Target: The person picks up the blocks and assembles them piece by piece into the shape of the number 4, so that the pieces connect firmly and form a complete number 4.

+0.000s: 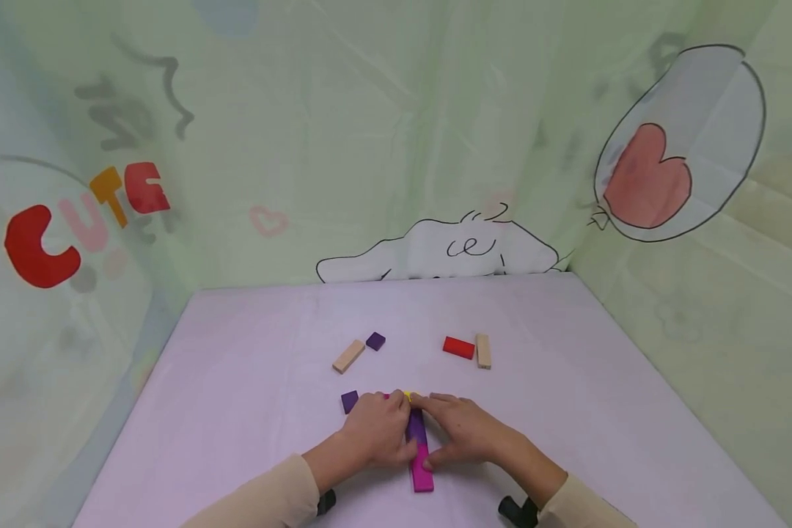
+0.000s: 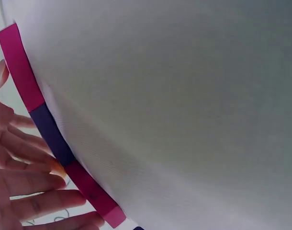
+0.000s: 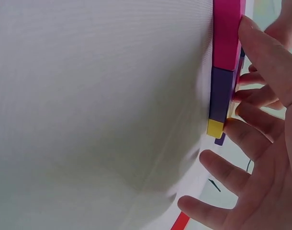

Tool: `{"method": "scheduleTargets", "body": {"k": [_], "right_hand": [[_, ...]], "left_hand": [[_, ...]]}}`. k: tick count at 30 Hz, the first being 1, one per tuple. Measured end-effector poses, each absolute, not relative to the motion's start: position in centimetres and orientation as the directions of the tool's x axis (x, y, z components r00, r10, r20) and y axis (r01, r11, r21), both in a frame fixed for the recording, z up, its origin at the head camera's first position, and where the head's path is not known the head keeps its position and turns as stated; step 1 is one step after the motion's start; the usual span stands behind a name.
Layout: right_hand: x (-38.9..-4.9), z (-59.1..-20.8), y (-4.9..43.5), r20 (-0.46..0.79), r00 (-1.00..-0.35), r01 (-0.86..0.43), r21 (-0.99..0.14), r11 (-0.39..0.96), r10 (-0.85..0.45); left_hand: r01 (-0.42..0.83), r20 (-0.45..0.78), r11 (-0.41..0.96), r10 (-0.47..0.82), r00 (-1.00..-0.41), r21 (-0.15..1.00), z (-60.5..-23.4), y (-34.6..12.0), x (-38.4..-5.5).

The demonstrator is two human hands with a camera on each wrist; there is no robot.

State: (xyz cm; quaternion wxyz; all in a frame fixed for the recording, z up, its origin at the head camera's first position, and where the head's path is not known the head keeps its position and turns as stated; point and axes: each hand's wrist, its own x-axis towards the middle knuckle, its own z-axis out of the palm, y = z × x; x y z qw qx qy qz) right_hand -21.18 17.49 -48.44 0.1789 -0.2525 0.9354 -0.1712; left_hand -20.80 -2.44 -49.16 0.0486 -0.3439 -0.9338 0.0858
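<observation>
A magenta block (image 1: 423,478) and a purple block (image 1: 417,427) lie end to end, with a yellow block (image 1: 407,394) at the far end. Left of the yellow, a second magenta block (image 2: 95,196) is mostly hidden in the head view behind my left hand (image 1: 378,431). In the left wrist view, that hand's extended fingertips touch this second block. From the right side, my right hand (image 1: 467,429) puts its thumb against the nearer magenta block and its index finger by the yellow one, other fingers spread. A small purple block (image 1: 350,401) lies beyond my left hand.
Farther back lie a wooden block (image 1: 348,356) and a purple cube (image 1: 375,341) on the left. A red block (image 1: 458,347) and another wooden block (image 1: 483,351) lie on the right. A printed curtain (image 1: 369,147) stands behind the white tabletop (image 1: 251,337).
</observation>
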Motion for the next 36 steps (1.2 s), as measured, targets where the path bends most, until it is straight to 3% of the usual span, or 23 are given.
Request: {"method": "scheduleTargets", "body": {"k": [14, 36], "right_hand": [[-21.21, -49.16, 17.53, -0.257, -0.823, -0.35, -0.474, 0.808, -0.507], [-21.16, -48.66, 16.98, -0.267, -0.83, -0.364, -0.403, 0.84, -0.489]], "left_hand": [[0.645, -0.011, 0.717, 0.667, -0.745, -0.264, -48.9, -2.18, -20.72], [0.623, 0.0, 0.749, 0.639, -0.769, -0.227, -49.35, -1.87, -20.47]]}}
